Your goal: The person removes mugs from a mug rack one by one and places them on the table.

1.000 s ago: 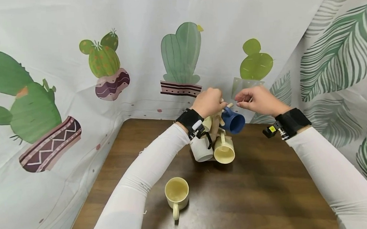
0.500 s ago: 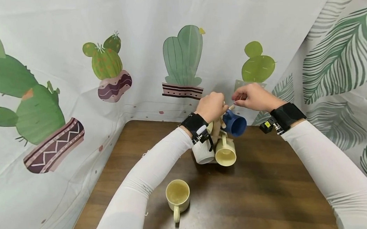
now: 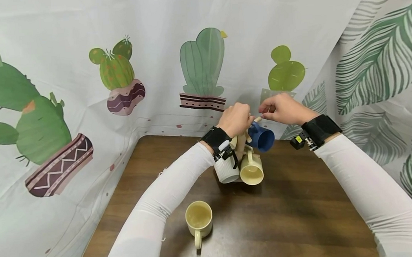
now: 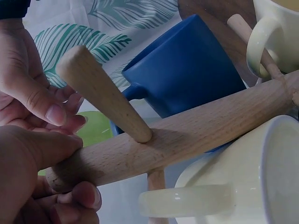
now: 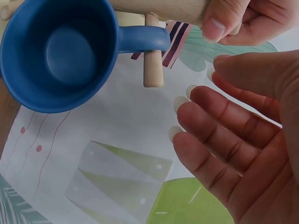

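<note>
At the top of a wooden mug tree [image 4: 196,126], my left hand [image 3: 236,119] grips the end of the post between thumb and fingers. A blue mug [image 3: 262,137] hangs by its handle on a peg [image 5: 153,70] at the right side. My right hand [image 3: 283,109] is just right of that peg, its fingers loosely bent and holding nothing; the right wrist view shows a gap between its fingertips and the blue mug. Lower on the tree hang a cream mug [image 3: 252,172] and a white ribbed mug [image 3: 227,169]. Another cream mug [image 4: 243,177] is partly hidden behind the left hand in the head view.
A pale yellow mug [image 3: 199,219] stands upright on the brown wooden table [image 3: 286,222], its handle toward the near edge. Behind the table hangs a white cloth [image 3: 160,68] printed with cacti and leaves, close to the mug tree.
My right hand has shifted slightly left, nearer the post's top. The left hand keeps its grip, and the mugs hang as before. The head view has moved a little.
</note>
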{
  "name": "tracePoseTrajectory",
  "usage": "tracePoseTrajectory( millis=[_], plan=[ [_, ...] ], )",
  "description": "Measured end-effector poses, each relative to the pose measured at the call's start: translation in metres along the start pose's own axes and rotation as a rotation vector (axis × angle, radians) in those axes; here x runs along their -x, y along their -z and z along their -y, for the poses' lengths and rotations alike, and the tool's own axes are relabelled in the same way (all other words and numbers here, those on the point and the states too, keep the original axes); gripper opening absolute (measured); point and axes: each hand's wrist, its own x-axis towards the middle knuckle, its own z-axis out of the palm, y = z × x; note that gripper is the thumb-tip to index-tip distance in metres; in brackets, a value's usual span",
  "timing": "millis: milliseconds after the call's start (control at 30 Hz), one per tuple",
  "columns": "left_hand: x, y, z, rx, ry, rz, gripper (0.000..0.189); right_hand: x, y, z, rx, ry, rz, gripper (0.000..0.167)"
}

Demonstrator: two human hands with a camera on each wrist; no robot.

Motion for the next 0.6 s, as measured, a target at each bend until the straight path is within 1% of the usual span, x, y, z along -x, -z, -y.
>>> tracePoseTrajectory(
  millis=[233, 467, 600],
  plan=[
    [-0.002, -0.002, 0.003, 0.014, -0.002, 0.008, 0.031, 0.0, -0.005, -0.003, 0.0, -0.002, 0.009, 0.013],
    [-0.006, 0.003, 0.007, -0.002, -0.023, 0.021, 0.028, -0.001, -0.005, -0.005, -0.007, -0.011, 0.019, 0.014],
    [-0.009, 0.006, 0.011, -0.001, -0.035, 0.061, 0.025, -0.003, -0.009, -0.007, -0.013, 0.005, 0.024, 0.014]
  ],
)
